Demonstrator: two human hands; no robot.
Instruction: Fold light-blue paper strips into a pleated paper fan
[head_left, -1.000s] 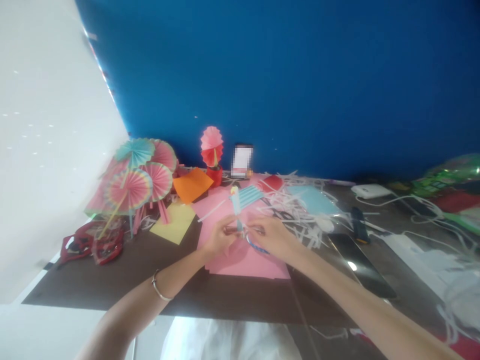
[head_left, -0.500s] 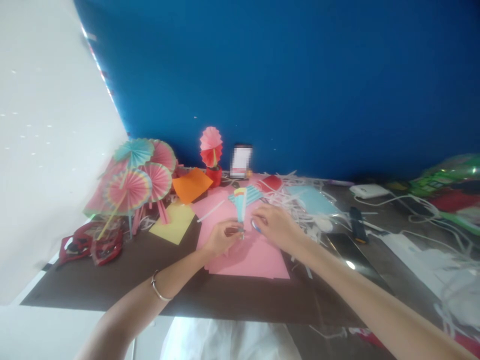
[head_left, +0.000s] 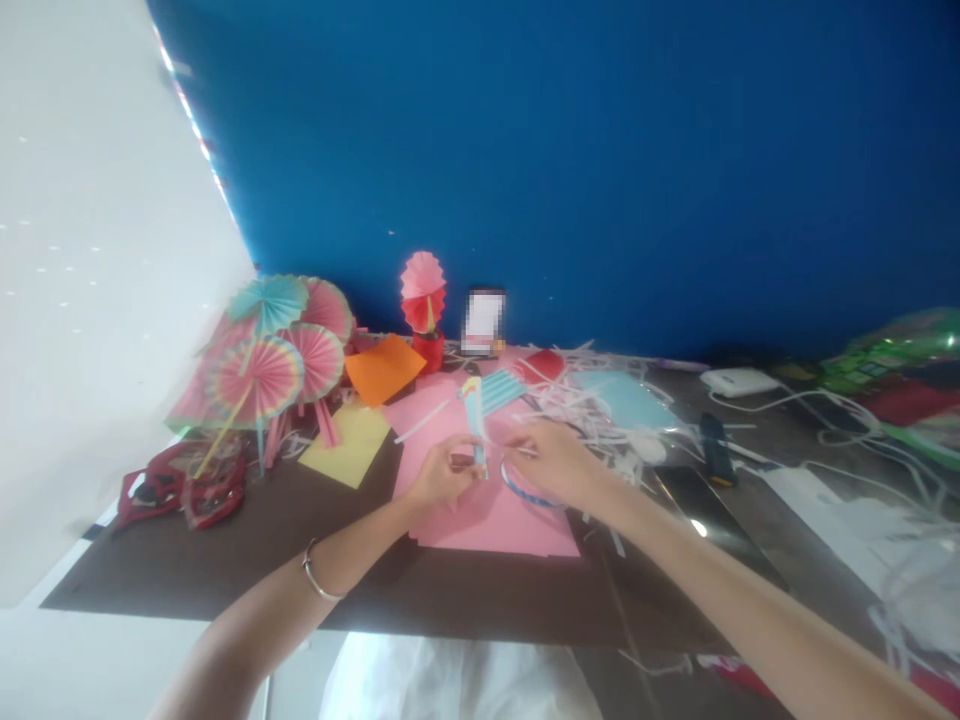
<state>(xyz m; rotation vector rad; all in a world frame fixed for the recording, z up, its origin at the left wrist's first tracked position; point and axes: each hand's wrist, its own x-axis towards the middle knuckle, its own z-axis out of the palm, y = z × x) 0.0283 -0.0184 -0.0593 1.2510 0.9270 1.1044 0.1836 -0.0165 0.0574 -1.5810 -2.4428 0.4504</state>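
My left hand (head_left: 442,477) pinches the lower end of a folded pleated paper fan (head_left: 475,420), blue with a yellow and pink tip, held upright over a pink paper sheet (head_left: 487,515). My right hand (head_left: 551,460) sits just right of the fan's base and holds a thin blue-and-white loop (head_left: 525,489), which curves down from its fingers; what the loop is made of I cannot tell. A second blue pleated piece (head_left: 501,388) lies behind the fan.
Finished paper fans on sticks (head_left: 274,350) stand at the left, with red scissors-like tools (head_left: 184,485) below. Orange (head_left: 384,368) and yellow (head_left: 352,443) sheets lie near the pink one. White paper strips (head_left: 600,400), a phone (head_left: 720,530) and cables fill the right side. A blue wall stands behind.
The fan tilted from leaning left to upright and back slightly. My right hand drew away from the fan's base to the right, and the blue loop now hangs out below it.
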